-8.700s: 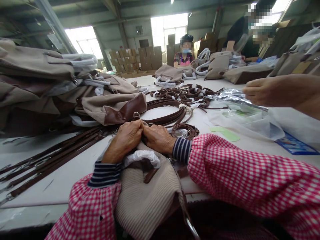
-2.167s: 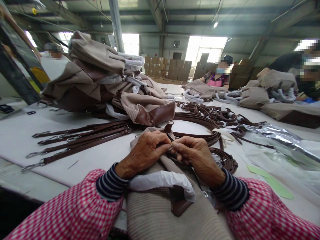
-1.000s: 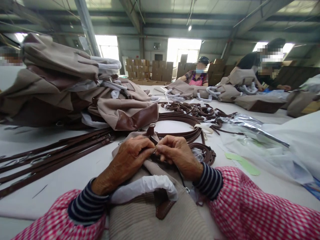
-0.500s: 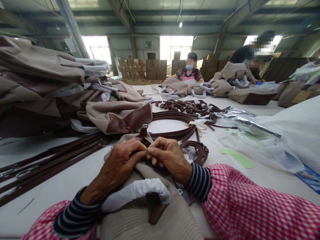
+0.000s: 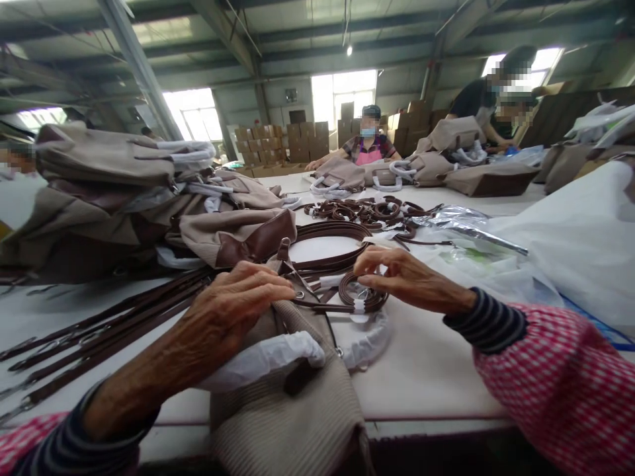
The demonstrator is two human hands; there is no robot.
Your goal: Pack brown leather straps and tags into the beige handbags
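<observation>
A ribbed beige handbag with brown trim lies in front of me at the table edge, its handle wrapped in white. My left hand rests over the bag's top with its fingers stretched out. To the right, my right hand is curled at a coiled brown strap, thumb and fingers at its upper edge. White paper is wound round part of the coil. A small metal ring shows on the bag's brown end tab. The fingertips' exact contact with the strap is partly hidden.
Stacked handbags fill the left, with long straps below them. More looped straps and a strap pile lie ahead. White plastic sheeting covers the right. A masked co-worker sits opposite; others work farther off.
My hands have come apart from the bag's zipper area. The right has moved right to the coiled strap, which looks turned. The left has flattened over the bag. The view has shifted slightly.
</observation>
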